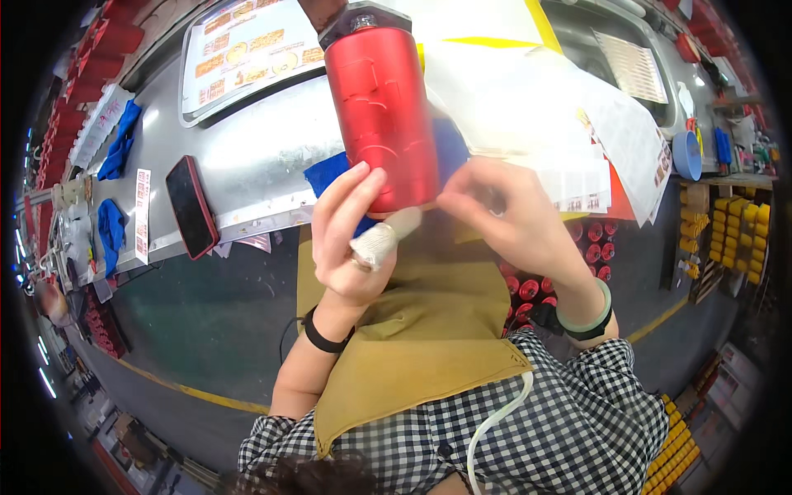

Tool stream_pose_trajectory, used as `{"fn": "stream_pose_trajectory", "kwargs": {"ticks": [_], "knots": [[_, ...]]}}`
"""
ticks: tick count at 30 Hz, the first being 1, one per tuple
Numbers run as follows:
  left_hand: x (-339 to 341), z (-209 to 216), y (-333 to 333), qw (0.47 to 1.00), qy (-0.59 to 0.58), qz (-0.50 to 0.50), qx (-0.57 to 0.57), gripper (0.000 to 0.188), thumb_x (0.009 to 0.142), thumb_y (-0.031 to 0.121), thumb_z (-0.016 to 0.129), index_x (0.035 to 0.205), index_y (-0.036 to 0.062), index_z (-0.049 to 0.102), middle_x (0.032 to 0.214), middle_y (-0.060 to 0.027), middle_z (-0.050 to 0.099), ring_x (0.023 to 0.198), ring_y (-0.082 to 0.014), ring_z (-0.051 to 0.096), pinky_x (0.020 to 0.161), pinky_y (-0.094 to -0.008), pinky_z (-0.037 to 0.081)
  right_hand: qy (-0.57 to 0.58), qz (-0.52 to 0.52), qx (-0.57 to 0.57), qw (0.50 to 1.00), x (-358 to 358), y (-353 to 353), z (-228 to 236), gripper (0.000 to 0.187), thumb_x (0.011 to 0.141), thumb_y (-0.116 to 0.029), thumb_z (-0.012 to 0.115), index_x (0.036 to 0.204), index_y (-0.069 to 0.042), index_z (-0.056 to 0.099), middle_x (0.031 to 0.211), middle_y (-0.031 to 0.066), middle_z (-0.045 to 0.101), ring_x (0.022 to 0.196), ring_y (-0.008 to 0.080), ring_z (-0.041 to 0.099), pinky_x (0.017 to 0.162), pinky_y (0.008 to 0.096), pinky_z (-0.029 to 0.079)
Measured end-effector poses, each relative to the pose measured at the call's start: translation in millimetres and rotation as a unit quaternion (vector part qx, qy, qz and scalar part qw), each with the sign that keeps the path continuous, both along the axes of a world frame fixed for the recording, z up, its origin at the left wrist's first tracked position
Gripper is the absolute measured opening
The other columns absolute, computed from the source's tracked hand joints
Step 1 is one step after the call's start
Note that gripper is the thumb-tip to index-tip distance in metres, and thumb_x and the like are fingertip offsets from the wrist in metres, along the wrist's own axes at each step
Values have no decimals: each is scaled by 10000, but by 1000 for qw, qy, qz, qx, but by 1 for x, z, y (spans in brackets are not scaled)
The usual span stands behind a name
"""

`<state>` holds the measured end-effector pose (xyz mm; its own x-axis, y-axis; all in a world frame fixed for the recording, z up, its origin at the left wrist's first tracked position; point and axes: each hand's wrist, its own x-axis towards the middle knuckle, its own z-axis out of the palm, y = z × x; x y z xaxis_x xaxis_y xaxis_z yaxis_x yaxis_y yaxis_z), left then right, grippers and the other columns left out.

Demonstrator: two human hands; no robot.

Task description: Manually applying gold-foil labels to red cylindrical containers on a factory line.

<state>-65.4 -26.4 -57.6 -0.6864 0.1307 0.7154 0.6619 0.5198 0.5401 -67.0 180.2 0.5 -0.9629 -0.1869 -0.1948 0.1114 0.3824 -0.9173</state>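
Note:
A red metal cylinder [386, 115], shaped like a small fire extinguisher body, lies with its threaded neck pointing away and its base toward me. Raised outlines show on its glossy side. My left hand [356, 239] grips the base end from the left, fingers up along its side. White wrapping [375, 246] covers that thumb, which lies under the base's edge. Close by the base's right side, my right hand [516, 214] has its thumb and forefinger pinched together, slightly blurred. What sits between those fingertips, if anything, cannot be made out. Blue cloth [328, 172] lies beneath the cylinder.
A dark holder [396, 18] stands at the neck end. On the metal bench lie a phone [191, 206], a tray [188, 91] of printed label sheets and more paper sheets [635, 140] at right. Several red cylinders [528, 289] stand below the bench; a blue cup [686, 155] is far right.

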Motion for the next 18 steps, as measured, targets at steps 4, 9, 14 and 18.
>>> {"fn": "stream_pose_trajectory", "kwargs": {"ticks": [4,9,14,18], "knots": [[11,-19,5,967,-118,24,223,404,778,-88,800,1163,-82,676,1212,-209,692,1114,-371,679,933,-441,581,23,4,-2,1000,0,-1,-3,207,929,-171,732,920,34,706,750,98,667,629,159,569,609,314,463],[12,-19,-5,995,-57,6,87,520,811,-101,782,1280,-132,559,1334,-275,598,1218,-393,626,1040,-476,549,38,4,2,999,-1,3,-3,202,930,-169,729,912,32,710,750,104,669,626,161,573,607,314,464],[2,-6,1,999,29,-6,-36,494,776,-67,827,1226,-101,628,1325,-235,624,1196,-358,630,1002,-425,561,26,4,7,1000,0,3,-4,199,929,-166,726,909,31,709,747,107,666,628,169,575,606,314,464],[8,-21,-1,995,-52,-10,85,565,755,-79,838,1265,-120,599,1316,-239,627,1154,-362,655,1009,-451,558,47,10,-8,999,3,1,1,196,932,-164,723,913,31,708,752,102,668,632,163,569,609,310,462]]}}
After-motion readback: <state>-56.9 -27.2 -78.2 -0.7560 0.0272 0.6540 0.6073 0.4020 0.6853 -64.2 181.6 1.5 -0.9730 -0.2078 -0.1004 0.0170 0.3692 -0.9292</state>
